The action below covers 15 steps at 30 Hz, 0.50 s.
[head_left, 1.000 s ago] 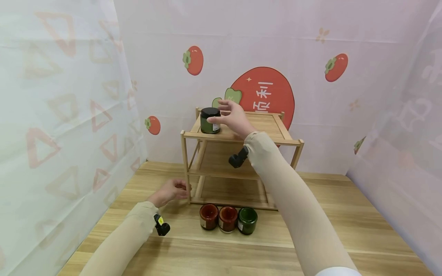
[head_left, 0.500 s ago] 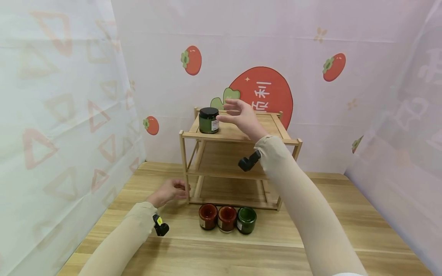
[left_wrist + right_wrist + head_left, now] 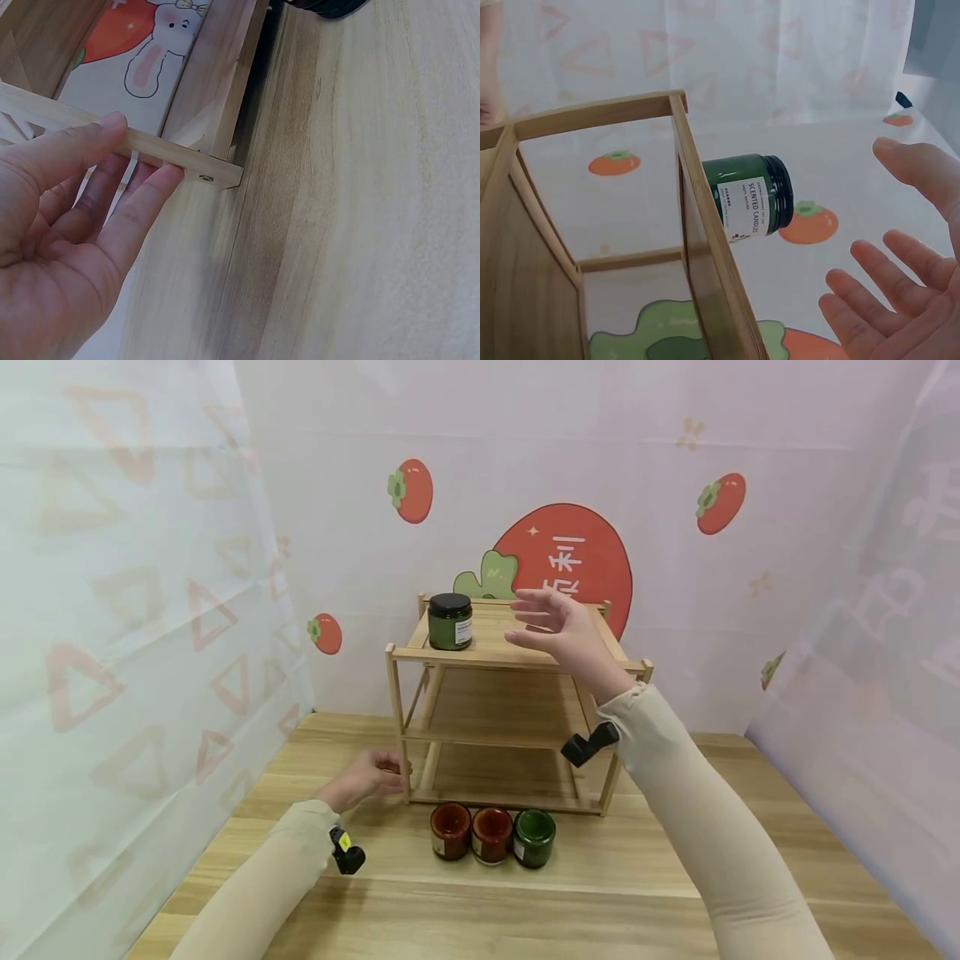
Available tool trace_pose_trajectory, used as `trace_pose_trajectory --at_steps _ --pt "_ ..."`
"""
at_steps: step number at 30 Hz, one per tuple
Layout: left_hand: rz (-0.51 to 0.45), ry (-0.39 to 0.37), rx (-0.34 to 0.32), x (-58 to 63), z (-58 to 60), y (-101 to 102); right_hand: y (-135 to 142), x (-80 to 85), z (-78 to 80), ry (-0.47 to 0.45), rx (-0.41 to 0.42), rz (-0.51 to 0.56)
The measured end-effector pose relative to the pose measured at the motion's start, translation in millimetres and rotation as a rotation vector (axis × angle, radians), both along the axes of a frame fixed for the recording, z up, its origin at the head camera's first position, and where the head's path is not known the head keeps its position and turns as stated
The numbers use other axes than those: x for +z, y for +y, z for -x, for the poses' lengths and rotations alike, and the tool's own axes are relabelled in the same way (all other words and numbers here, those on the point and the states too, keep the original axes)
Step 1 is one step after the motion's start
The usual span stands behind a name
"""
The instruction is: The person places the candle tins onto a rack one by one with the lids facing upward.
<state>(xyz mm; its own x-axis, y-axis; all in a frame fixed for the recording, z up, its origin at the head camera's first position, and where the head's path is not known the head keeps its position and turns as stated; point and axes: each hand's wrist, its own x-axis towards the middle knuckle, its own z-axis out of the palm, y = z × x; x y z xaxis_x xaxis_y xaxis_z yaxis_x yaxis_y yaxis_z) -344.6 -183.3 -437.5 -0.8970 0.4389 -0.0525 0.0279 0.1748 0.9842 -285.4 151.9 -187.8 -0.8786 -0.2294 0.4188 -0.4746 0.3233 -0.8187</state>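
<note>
A green scented candle jar (image 3: 450, 628) with a black lid stands upright at the left end of the top tier of a wooden shelf rack (image 3: 495, 693). Its white label (image 3: 742, 206) reads "SCENTED CANDLES" in the right wrist view. My right hand (image 3: 562, 631) hovers over the same tier, to the right of the jar and apart from it, fingers spread and holding nothing. Low on the left, my left hand (image 3: 367, 777) pinches the rack's front left post (image 3: 191, 161) between thumb and fingers.
Two red glass jars (image 3: 451, 839) and a green glass jar (image 3: 534, 843) stand in a row on the wooden table (image 3: 525, 914), just before the rack's front edge. White cloth with printed persimmons (image 3: 414, 492) hangs behind the rack and along both sides.
My right hand has let go of the candle jar and drawn away to the right. The jar stays on the top tier. My left hand keeps its place at the post.
</note>
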Motion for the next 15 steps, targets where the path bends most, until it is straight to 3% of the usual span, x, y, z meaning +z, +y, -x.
trace_pose_trajectory --at_steps 7,15 --pt "0.008 0.012 -0.014 0.2 -0.1 -2.6 8.7 -16.1 -16.4 0.039 0.066 0.003" --pt "0.008 0.013 -0.022 1.2 -0.2 -1.4 15.9 -50.8 -30.0 0.042 0.129 -0.009"
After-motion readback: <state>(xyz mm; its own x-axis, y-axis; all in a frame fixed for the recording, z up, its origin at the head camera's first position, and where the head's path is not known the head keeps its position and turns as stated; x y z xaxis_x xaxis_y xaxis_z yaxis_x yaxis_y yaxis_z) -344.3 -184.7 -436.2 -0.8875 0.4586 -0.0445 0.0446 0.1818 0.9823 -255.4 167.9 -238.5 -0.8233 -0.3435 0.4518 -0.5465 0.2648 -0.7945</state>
